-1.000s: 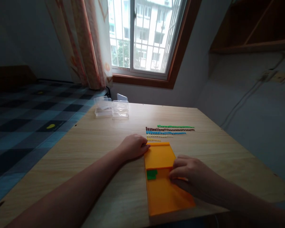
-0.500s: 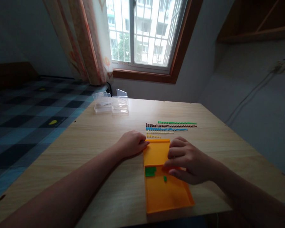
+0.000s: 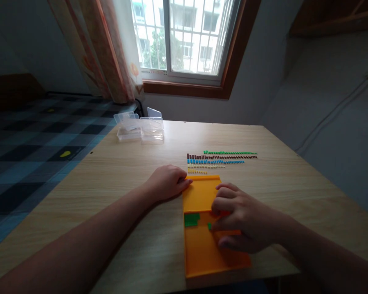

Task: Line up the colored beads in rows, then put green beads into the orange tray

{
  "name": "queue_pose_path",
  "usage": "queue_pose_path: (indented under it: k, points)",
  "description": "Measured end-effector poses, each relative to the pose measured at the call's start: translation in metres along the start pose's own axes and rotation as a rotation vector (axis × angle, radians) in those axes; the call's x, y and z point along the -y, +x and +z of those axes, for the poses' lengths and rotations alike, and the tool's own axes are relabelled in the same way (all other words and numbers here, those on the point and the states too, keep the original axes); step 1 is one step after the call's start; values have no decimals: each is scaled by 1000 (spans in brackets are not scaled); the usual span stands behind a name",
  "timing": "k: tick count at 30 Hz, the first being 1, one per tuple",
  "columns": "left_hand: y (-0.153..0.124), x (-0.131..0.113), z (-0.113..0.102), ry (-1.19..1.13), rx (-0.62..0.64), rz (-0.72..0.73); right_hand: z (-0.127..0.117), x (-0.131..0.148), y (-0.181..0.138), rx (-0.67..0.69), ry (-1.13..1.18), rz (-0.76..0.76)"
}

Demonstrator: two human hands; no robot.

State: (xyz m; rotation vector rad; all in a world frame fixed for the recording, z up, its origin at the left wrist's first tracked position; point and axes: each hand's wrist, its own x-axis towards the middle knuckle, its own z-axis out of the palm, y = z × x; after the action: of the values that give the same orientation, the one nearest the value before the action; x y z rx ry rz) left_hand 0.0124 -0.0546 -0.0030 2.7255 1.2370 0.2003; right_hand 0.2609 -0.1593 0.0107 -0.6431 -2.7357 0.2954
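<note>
An orange tray lies on the wooden table in front of me. My left hand rests curled against the tray's far left corner, its fingers touching the rim. Over the tray's middle, my right hand is bent, its fingertips down on a small green piece. A larger green block sits at the tray's left wall. Beyond the tray, rows of tiny green, brown, blue and yellow pieces lie in lines.
Clear plastic boxes stand at the table's far left edge. A bed with a checked cover lies to the left. A window and curtain are behind, and a wall runs along the right.
My right hand lifted off the tray's right side, left a small green piece in the tray, then came down with its fingertips on it. The view has tilted down a little.
</note>
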Motion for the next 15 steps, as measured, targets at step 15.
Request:
queue_pose_path:
  k: [15]
  points:
    - [-3,0,0,-28,-18,-5,7,-2,4,-145,-208,59]
